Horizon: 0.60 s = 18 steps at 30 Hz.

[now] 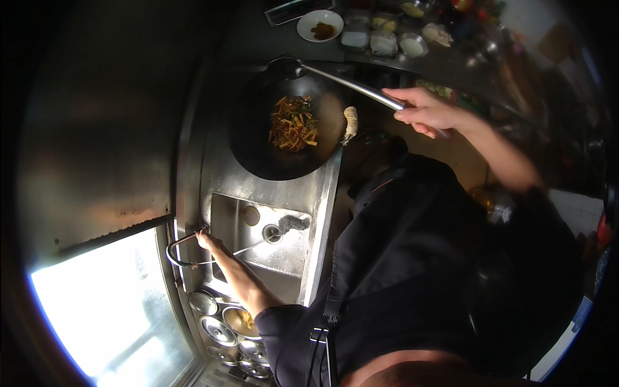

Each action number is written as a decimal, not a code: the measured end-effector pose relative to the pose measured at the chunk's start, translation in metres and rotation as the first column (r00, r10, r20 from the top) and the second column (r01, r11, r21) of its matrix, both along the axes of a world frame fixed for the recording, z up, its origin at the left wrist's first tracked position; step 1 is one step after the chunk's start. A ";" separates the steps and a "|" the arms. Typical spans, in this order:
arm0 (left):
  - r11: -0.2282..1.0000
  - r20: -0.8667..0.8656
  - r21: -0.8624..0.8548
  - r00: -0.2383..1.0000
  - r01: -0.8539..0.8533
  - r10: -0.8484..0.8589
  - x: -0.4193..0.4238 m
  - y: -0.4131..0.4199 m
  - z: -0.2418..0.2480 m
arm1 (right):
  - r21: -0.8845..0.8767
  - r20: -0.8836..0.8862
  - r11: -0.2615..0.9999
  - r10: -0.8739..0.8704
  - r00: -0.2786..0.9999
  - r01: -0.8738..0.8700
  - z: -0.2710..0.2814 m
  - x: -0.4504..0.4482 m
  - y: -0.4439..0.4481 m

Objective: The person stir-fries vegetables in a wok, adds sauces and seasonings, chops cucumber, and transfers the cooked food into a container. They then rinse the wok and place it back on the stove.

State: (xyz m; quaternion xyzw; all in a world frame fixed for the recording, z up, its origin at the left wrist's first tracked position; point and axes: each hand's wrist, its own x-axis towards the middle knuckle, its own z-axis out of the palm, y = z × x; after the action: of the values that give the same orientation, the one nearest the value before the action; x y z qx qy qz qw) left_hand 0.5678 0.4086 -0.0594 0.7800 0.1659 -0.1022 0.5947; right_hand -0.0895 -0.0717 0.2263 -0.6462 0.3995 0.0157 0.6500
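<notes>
My right hand grips the long metal handle of a ladle, whose dark bowl rests at the far rim of a black wok. In the wok lies a stir-fry of cut strips with green bits. A rolled cloth wraps the wok's near-side handle. My left hand is at the base of a curved metal faucet; its fingers are partly hidden. A thin stream of water runs from the spout into the steel sink, towards the drain.
A dark scouring pad lies in the sink. Lidded pots, a perforated ladle and a food bowl stand beside it. A white plate with brown sauce and several seasoning containers line the far counter.
</notes>
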 end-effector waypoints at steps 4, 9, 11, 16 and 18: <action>0.981 0.317 0.079 0.929 0.176 -0.192 -0.115 -0.115 0.087 | 0.245 0.224 0.960 0.079 0.971 -0.135 0.001 0.037 -0.006; 0.180 0.117 -0.923 0.692 0.341 -0.712 -0.348 -0.287 0.184 | 0.360 0.372 0.842 0.264 0.890 -0.401 -0.019 0.087 0.017; 0.436 0.106 -0.812 0.832 0.389 -0.545 -0.398 -0.332 0.196 | -0.098 0.571 0.802 0.530 0.627 -0.589 -0.040 0.095 0.007; 0.918 -0.144 -0.388 0.989 -0.086 0.032 -0.431 -0.342 0.198 | -0.096 0.412 0.990 0.130 0.902 -0.098 -0.122 0.061 -0.182; 0.973 -0.068 -0.232 0.998 -0.021 0.006 -0.450 -0.328 0.196 | -0.563 0.162 0.800 -0.139 0.977 0.207 -0.160 0.036 -0.295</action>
State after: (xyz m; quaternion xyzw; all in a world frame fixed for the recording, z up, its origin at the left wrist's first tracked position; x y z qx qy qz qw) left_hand 0.1180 0.0801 0.1363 0.7002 0.1777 -0.1428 0.6766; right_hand -0.0534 -0.3662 0.0665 -0.7730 0.4056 -0.2020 0.4440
